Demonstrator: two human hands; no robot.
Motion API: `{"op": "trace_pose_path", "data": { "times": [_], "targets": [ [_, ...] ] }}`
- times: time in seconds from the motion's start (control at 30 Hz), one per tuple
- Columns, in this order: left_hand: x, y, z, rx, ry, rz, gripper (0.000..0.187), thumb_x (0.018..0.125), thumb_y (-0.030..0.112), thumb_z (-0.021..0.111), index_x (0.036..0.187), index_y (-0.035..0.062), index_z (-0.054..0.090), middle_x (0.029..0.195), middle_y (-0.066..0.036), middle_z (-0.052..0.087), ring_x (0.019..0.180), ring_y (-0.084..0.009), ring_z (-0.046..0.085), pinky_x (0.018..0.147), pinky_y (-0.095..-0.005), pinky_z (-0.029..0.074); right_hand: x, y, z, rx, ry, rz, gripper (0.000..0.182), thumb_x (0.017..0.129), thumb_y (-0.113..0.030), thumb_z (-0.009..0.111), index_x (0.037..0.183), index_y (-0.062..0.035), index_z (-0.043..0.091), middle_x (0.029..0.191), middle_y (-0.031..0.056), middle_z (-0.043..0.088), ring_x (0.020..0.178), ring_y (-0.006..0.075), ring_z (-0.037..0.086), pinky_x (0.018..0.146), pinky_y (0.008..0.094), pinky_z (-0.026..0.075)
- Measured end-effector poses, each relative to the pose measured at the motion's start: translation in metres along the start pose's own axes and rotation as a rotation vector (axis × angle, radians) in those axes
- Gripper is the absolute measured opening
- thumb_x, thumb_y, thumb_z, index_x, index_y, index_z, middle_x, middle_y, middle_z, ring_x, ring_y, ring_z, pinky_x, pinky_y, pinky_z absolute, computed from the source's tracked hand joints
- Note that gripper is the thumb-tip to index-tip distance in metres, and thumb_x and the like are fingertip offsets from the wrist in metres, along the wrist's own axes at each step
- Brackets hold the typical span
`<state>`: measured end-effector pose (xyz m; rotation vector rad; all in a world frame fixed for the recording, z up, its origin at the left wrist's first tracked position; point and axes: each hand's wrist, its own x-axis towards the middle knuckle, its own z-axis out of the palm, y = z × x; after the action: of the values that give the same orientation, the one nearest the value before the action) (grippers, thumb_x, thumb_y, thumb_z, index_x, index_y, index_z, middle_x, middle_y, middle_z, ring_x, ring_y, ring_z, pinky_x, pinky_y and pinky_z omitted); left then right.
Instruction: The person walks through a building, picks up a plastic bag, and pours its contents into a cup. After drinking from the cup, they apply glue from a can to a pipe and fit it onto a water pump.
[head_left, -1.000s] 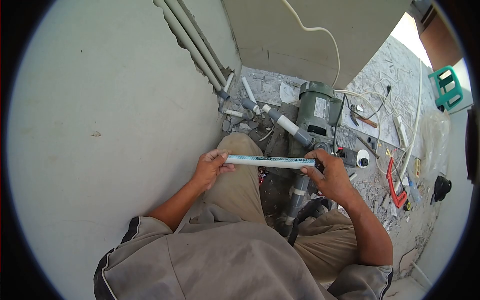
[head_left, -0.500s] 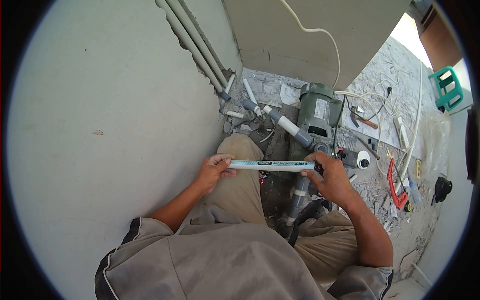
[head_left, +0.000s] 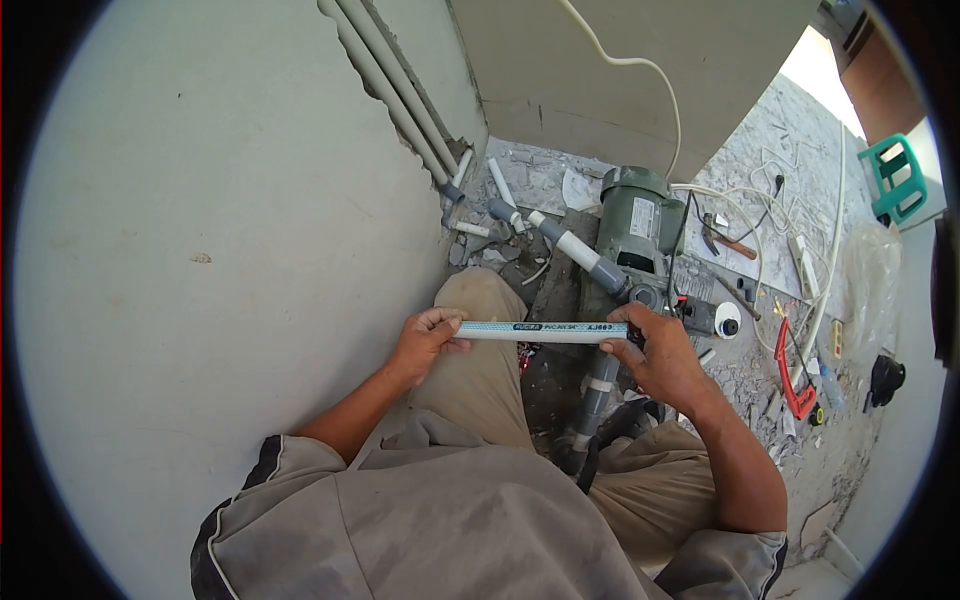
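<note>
Above the bent knee (head_left: 478, 300), a white printed pipe (head_left: 540, 332) is held crosswise between two hands. The left hand (head_left: 428, 343) pinches one end with thumb and fingers; the right hand (head_left: 655, 350) pinches the other end in similar manner. For good control, it seems wise to keep both grips at the ends, firm but light, with the pipe level and its printing uncovered. Beyond it stands a green pump (head_left: 630, 218); farther right lies a red hacksaw (head_left: 797, 396) among debris.
</note>
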<state>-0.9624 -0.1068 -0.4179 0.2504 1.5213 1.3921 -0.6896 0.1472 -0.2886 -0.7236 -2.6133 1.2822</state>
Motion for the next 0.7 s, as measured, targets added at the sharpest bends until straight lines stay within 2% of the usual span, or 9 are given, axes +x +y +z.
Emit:
{"op": "trace_pose_path", "data": {
  "times": [0.1,0.4,0.5,0.7],
  "targets": [
    [-0.004,0.004,0.001,-0.146,-0.038,0.040,0.025,0.103,0.015,0.061,0.118,-0.0046,0.065,0.102,-0.011,0.070,0.086,-0.0188,0.071,0.084,-0.0350,0.062,0.000,-0.002,-0.004,0.009,-0.032,0.072,0.030,0.088,-0.019,0.079,0.108,-0.0015,0.065,0.086,0.0224,0.071,0.081,0.0411,0.070,0.071,0.0464,0.053],
    [-0.004,0.013,-0.004,-0.182,-0.119,-0.023,0.028,0.103,0.019,0.061,0.117,-0.0053,0.065,0.101,-0.013,0.070,0.077,-0.0163,0.070,0.085,-0.0402,0.062,-0.005,0.001,-0.010,-0.201,-0.264,0.043,0.037,0.084,-0.035,0.081,0.098,-0.0028,0.070,0.081,0.0197,0.071,0.078,0.0385,0.070,0.071,0.0473,0.054],
    [-0.005,0.014,0.002,-0.139,-0.103,-0.025,0.030,0.103,0.022,0.062,0.116,-0.0045,0.066,0.098,-0.012,0.069,0.074,-0.0157,0.068,0.084,-0.0399,0.062,-0.009,0.007,-0.004,-0.354,-0.217,-0.064,0.037,0.084,-0.038,0.080,0.097,-0.0044,0.071,0.081,0.0180,0.071,0.078,0.0377,0.070,0.072,0.0478,0.054],
    [-0.003,0.017,0.005,-0.086,-0.090,0.023,0.035,0.103,0.031,0.063,0.112,-0.0019,0.068,0.091,-0.009,0.068,0.067,-0.0135,0.064,0.076,-0.0350,0.061,-0.008,-0.001,-0.007,-0.383,-0.330,0.057,0.038,0.087,-0.041,0.076,0.095,-0.0046,0.070,0.081,0.0174,0.071,0.080,0.0383,0.070,0.074,0.0483,0.054]
  ]
}}
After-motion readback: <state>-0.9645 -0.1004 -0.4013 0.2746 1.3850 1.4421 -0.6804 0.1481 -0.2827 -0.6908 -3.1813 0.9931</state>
